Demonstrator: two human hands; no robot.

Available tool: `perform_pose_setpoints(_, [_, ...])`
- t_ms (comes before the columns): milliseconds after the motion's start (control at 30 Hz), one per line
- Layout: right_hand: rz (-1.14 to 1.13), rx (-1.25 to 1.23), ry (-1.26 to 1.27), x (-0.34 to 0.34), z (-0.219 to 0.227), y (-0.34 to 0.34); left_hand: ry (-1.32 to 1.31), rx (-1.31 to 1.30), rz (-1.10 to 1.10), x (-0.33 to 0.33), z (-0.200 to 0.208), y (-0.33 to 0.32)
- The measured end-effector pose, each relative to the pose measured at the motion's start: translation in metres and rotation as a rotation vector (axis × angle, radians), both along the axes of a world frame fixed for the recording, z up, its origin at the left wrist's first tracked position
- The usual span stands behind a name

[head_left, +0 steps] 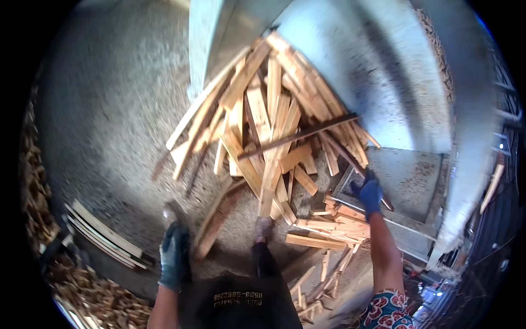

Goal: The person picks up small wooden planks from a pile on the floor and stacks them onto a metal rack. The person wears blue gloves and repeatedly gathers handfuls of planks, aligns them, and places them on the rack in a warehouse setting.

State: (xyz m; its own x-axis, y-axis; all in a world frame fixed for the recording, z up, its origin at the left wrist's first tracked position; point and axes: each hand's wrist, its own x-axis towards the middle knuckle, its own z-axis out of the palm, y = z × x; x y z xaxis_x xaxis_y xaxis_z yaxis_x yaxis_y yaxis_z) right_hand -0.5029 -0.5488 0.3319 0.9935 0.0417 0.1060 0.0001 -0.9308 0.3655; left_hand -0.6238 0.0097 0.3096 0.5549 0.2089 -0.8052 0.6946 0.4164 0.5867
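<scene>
A big heap of pale wooden boards (271,126) leans and spreads in front of me. Across its right side lies a dark wooden strip (344,149) that slants down to my right hand (369,194), in a blue glove. The strip passes between the thumb and fingers and comes out again past the wrist; the hand appears closed round it, though the palm side is hidden. Low on the left hangs my left hand (175,255), in a grey-blue glove, apart from the boards. Its fingers point forward, loosely stretched and slightly blurred, with nothing visible in them.
Another dark strip (298,136) lies across the heap. Shorter wood pieces (334,227) are piled at the right, beside a metal-edged frame (408,227). Several slats (107,233) lie at the left, near wood scraps (101,288). A pale metal panel (378,71) stands behind the heap.
</scene>
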Motion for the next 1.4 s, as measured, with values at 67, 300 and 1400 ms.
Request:
perform_pose_setpoints(67, [-0.128, -0.190, 0.149, 0.018, -0.002, -0.015, -0.073, 0.115, -0.112, -0.023, -0.011, -0.019])
perform_pose_setpoints(300, [-0.652, 0.854, 0.740, -0.017, 0.054, 0.018, 0.024, -0.647, -0.197, -0.065, -0.041, -0.127])
perform_pose_setpoints(1400, [0.119, 1.288, 1.109, 0.043, -0.046, 0.354, -0.050, -0.813, 0.569, 0.024, -0.036, -0.098])
